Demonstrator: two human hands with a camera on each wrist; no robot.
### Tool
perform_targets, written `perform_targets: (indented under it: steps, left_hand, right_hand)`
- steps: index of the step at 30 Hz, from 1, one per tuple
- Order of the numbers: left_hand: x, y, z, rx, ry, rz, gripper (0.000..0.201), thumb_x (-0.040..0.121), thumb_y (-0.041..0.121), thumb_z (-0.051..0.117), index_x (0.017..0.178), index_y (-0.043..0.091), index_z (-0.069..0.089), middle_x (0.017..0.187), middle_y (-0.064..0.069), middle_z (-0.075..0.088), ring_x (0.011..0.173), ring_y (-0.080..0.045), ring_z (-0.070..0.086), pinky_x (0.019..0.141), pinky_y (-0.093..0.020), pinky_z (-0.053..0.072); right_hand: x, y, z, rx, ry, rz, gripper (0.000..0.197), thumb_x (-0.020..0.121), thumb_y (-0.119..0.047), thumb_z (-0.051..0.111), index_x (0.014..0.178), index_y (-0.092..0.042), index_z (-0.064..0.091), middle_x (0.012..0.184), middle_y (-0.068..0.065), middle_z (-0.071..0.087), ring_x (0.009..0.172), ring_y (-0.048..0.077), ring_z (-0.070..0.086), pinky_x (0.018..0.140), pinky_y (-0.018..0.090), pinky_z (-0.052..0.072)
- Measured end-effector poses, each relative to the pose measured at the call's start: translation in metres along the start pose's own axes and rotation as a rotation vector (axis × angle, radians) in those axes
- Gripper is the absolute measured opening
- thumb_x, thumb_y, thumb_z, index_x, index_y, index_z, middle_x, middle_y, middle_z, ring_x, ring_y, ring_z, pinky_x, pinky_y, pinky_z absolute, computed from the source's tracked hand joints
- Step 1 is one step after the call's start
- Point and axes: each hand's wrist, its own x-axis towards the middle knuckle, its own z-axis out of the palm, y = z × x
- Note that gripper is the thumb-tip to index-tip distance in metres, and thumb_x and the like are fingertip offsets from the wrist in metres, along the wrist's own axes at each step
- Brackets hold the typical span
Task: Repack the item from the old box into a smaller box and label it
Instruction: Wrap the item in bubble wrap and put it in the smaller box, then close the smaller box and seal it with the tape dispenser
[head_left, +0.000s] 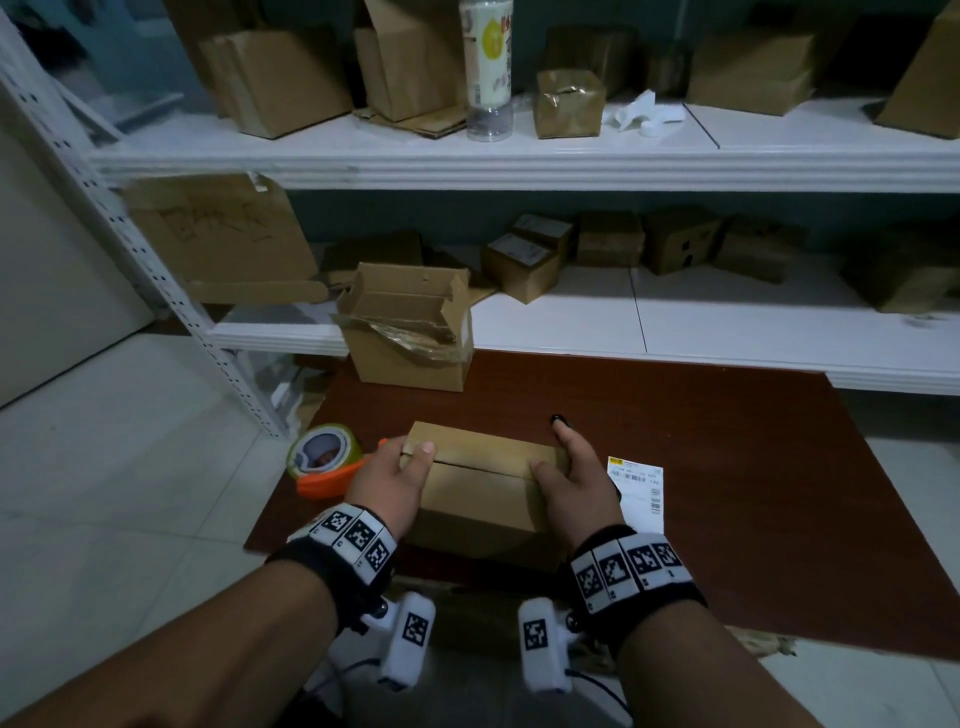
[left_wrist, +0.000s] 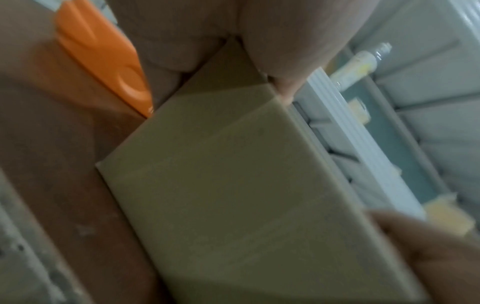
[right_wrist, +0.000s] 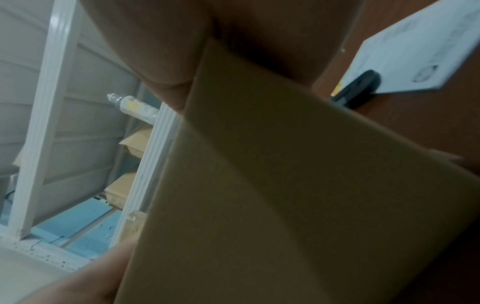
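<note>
Small plain brown cardboard box (head_left: 480, 488) sits near worktop (head_left: 727, 467) front edge, flaps folded shut, contents hidden. Larger torn-open cardboard box (head_left: 410, 332) at back-left corner, inside not visible. Left hand (head_left: 392, 480) and right hand (head_left: 576, 480) clasp the small box's ends, thumbs pressing on top flaps. White printed shipping label (head_left: 636, 493) lies flat just right.

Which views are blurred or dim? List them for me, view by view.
Head view: dim, corners darkened, shelf edges bowed by the wide lens, but the small box and shipping label stay sharp. Left wrist view: motion-smeared, tape dispenser soft. Right wrist view: dark, close cardboard out of focus.
</note>
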Motion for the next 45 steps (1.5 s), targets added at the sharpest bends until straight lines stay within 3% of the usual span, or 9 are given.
perform_targets:
  steps: [5, 9, 14, 20, 24, 28, 33, 37, 45]
  left_hand:
    - [0.002, -0.005, -0.016, -0.222, 0.026, 0.020, 0.048, 0.105, 0.050, 0.037, 0.141, 0.022, 0.053, 0.131, 0.006, 0.052, 0.132, -0.021, 0.046, 0.103, -0.027, 0.028]
    - [0.012, -0.027, -0.036, -0.289, 0.190, 0.044, 0.024, 0.106, 0.040, 0.043, 0.110, 0.028, 0.064, 0.113, 0.000, 0.063, 0.115, -0.026, 0.058, 0.102, -0.038, 0.041]
    - [0.037, -0.061, -0.062, 0.081, 0.294, -0.017, 0.029, 0.095, 0.020, 0.066, 0.124, 0.016, 0.065, 0.126, -0.008, 0.067, 0.117, -0.030, 0.061, 0.104, -0.040, 0.046]
    - [0.054, -0.076, -0.058, 0.860, 0.129, 0.025, 0.054, 0.085, 0.054, 0.069, 0.134, 0.041, 0.050, 0.132, 0.002, 0.059, 0.128, -0.023, 0.049, 0.101, -0.042, 0.042]
    - [0.065, -0.081, -0.058, 0.906, 0.186, 0.055, 0.042, 0.088, 0.053, 0.064, 0.127, 0.043, 0.051, 0.119, -0.001, 0.060, 0.120, -0.025, 0.050, 0.097, -0.042, 0.036]
    - [0.066, -0.080, -0.062, 0.692, 0.218, 0.069, 0.029, 0.089, 0.043, 0.069, 0.115, 0.041, 0.055, 0.109, 0.003, 0.064, 0.111, -0.026, 0.058, 0.096, -0.040, 0.040]
    - [0.055, -0.069, -0.086, -0.149, 0.272, 0.032, 0.034, 0.084, 0.010, 0.079, 0.090, 0.030, 0.052, 0.078, 0.001, 0.065, 0.084, -0.029, 0.067, 0.090, -0.049, 0.054]
    - [0.024, -0.040, -0.107, -0.442, 0.311, 0.143, 0.036, 0.086, 0.005, 0.076, 0.106, 0.020, 0.051, 0.085, -0.005, 0.070, 0.082, -0.027, 0.069, 0.082, -0.045, 0.057]
    - [-0.071, 0.017, -0.133, -0.726, 0.214, 0.324, 0.039, 0.090, 0.008, 0.071, 0.120, 0.022, 0.052, 0.088, -0.003, 0.074, 0.072, -0.003, 0.072, 0.054, -0.015, 0.053]
  right_hand:
    - [0.005, 0.000, 0.000, -0.024, 0.099, -0.030, 0.050, 0.095, -0.033, 0.065, 0.143, -0.033, 0.051, 0.150, -0.006, 0.047, 0.136, 0.017, 0.044, 0.115, 0.046, 0.039]
    - [0.002, -0.001, -0.001, -0.082, 0.147, -0.149, 0.033, 0.096, -0.034, 0.064, 0.127, -0.024, 0.066, 0.146, -0.002, 0.051, 0.132, 0.009, 0.045, 0.106, 0.024, 0.032]
    - [-0.004, -0.003, 0.001, -0.117, 0.196, -0.269, 0.022, 0.097, -0.037, 0.061, 0.111, -0.025, 0.073, 0.143, -0.006, 0.054, 0.123, 0.000, 0.043, 0.101, 0.024, 0.032]
    - [-0.009, -0.012, -0.004, -0.094, 0.266, -0.364, 0.019, 0.098, -0.037, 0.057, 0.098, -0.028, 0.073, 0.134, -0.009, 0.059, 0.122, 0.002, 0.050, 0.100, 0.023, 0.039]
    - [-0.015, -0.019, -0.008, -0.081, 0.287, -0.411, 0.014, 0.099, -0.033, 0.054, 0.101, -0.031, 0.068, 0.127, -0.009, 0.060, 0.119, 0.001, 0.051, 0.091, 0.004, 0.031]
    - [-0.019, -0.024, -0.013, -0.070, 0.316, -0.469, 0.018, 0.100, -0.039, 0.051, 0.109, -0.033, 0.065, 0.126, -0.009, 0.062, 0.118, 0.002, 0.054, 0.093, 0.007, 0.035]
    - [-0.024, -0.035, -0.022, 0.032, 0.396, -0.438, 0.017, 0.100, -0.037, 0.053, 0.114, -0.034, 0.064, 0.122, -0.015, 0.065, 0.115, -0.008, 0.056, 0.093, 0.014, 0.041]
    - [-0.031, -0.048, -0.025, 0.089, 0.480, -0.418, 0.021, 0.100, -0.032, 0.055, 0.112, -0.023, 0.070, 0.109, -0.020, 0.067, 0.098, -0.017, 0.058, 0.078, 0.001, 0.042]
    - [-0.069, -0.099, -0.018, 0.582, 0.279, -0.288, 0.019, 0.099, -0.026, 0.061, 0.095, -0.009, 0.069, 0.075, 0.004, 0.068, 0.067, 0.016, 0.063, 0.065, 0.029, 0.054]
